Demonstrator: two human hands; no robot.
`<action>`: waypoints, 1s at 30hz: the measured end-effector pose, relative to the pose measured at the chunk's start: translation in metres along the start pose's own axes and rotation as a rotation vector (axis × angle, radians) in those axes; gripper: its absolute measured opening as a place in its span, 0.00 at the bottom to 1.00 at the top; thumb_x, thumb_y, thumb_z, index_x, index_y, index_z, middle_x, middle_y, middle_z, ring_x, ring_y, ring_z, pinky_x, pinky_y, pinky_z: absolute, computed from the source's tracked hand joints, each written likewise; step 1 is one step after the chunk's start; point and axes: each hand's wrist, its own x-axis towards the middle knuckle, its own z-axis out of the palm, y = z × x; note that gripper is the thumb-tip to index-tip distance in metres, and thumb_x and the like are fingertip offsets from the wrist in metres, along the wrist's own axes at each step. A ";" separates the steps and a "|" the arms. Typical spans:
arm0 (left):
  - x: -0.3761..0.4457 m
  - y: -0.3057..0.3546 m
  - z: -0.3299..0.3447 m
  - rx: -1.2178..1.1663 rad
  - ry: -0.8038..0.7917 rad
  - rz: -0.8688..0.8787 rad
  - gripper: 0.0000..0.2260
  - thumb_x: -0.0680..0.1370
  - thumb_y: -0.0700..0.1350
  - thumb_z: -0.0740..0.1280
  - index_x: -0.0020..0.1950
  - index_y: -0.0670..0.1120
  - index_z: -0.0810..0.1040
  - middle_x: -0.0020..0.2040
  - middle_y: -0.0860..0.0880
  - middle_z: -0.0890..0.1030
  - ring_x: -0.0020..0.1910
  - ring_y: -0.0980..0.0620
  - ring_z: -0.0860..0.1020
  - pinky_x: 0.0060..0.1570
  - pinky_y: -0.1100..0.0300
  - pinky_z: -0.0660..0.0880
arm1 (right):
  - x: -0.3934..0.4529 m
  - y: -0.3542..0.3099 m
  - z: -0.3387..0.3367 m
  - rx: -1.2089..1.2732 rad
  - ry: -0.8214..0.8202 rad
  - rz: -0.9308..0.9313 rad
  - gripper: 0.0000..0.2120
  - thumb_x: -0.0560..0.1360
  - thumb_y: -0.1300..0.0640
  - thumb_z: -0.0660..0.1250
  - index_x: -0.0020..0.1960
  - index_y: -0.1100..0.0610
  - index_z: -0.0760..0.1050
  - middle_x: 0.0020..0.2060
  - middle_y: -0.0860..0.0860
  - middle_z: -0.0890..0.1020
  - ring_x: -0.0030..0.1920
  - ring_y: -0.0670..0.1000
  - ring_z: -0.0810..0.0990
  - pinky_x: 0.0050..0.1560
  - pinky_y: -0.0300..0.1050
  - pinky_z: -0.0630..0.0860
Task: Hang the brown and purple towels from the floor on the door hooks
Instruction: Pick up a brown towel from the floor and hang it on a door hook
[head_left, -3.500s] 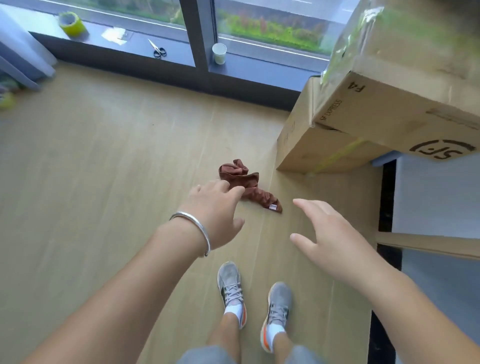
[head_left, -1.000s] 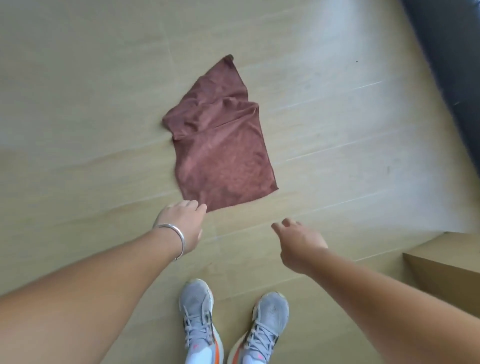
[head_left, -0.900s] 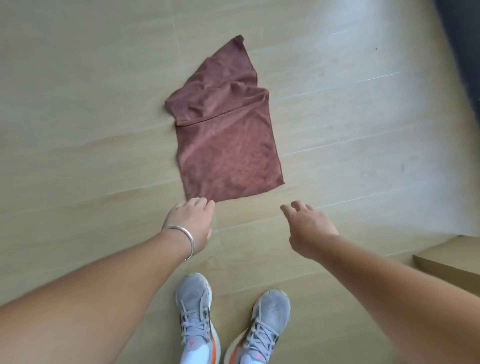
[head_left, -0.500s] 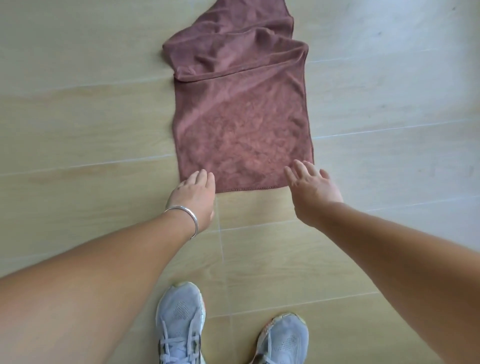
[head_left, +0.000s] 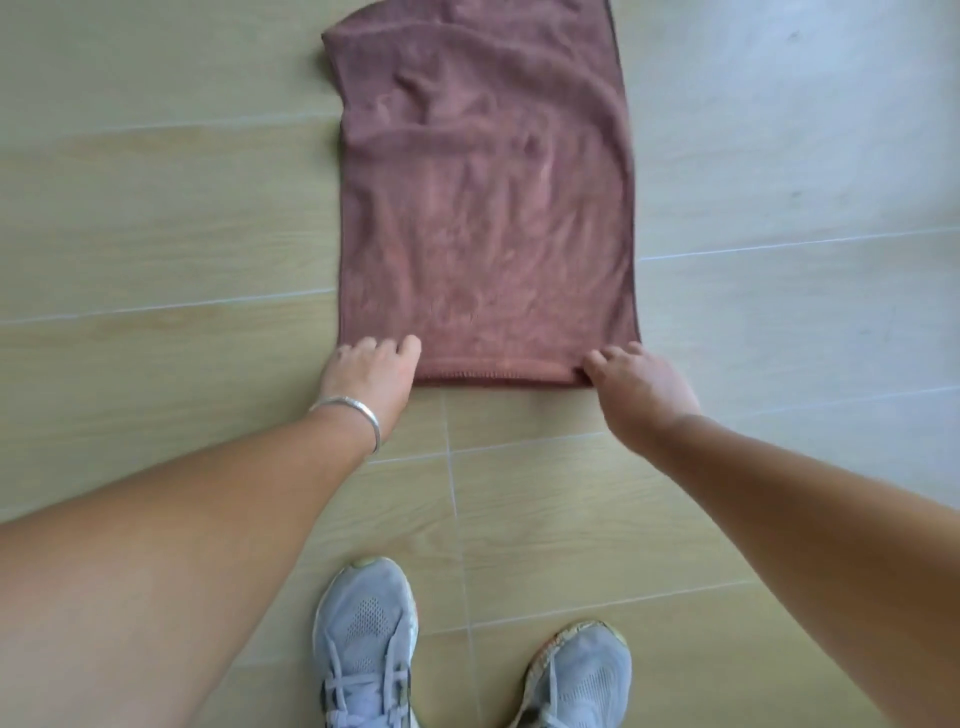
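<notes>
The brown towel (head_left: 488, 208) lies spread flat on the light wooden floor, and its far end is cut off by the top of the frame. My left hand (head_left: 371, 371), with a silver bracelet on the wrist, sits on the towel's near left corner, fingers and thumb closed on the hem. My right hand (head_left: 639, 384) pinches the near right corner with curled fingers. The near hem between the two hands looks slightly raised. Neither the purple towel nor the door hooks are in view.
My two grey shoes (head_left: 366, 639) (head_left: 576, 675) stand on the floor planks (head_left: 156, 234) just behind the towel's near edge. Bare floor runs to the left and right of the towel.
I have bent lower over the towel. Both hands moved forward from just short of the near edge onto its two near corners and closed on them.
</notes>
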 end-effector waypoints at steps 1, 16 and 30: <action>-0.017 -0.003 -0.003 -0.010 -0.056 0.007 0.17 0.74 0.34 0.59 0.61 0.47 0.66 0.55 0.47 0.78 0.56 0.44 0.75 0.46 0.54 0.68 | -0.016 -0.008 -0.004 0.026 -0.044 0.020 0.14 0.76 0.65 0.54 0.57 0.55 0.71 0.52 0.53 0.79 0.56 0.56 0.76 0.50 0.48 0.74; -0.165 -0.096 -0.215 0.056 -0.295 -0.063 0.16 0.74 0.40 0.57 0.57 0.50 0.78 0.57 0.51 0.79 0.64 0.49 0.72 0.58 0.55 0.69 | -0.135 -0.055 -0.252 0.039 -0.266 0.072 0.17 0.73 0.63 0.54 0.54 0.52 0.77 0.53 0.52 0.81 0.56 0.55 0.76 0.53 0.47 0.69; -0.119 -0.228 -0.578 0.037 0.332 -0.249 0.10 0.70 0.38 0.61 0.43 0.51 0.78 0.37 0.51 0.78 0.42 0.45 0.80 0.36 0.60 0.67 | -0.082 -0.007 -0.640 0.102 0.339 0.247 0.15 0.67 0.64 0.55 0.44 0.50 0.75 0.42 0.53 0.80 0.43 0.58 0.77 0.39 0.42 0.69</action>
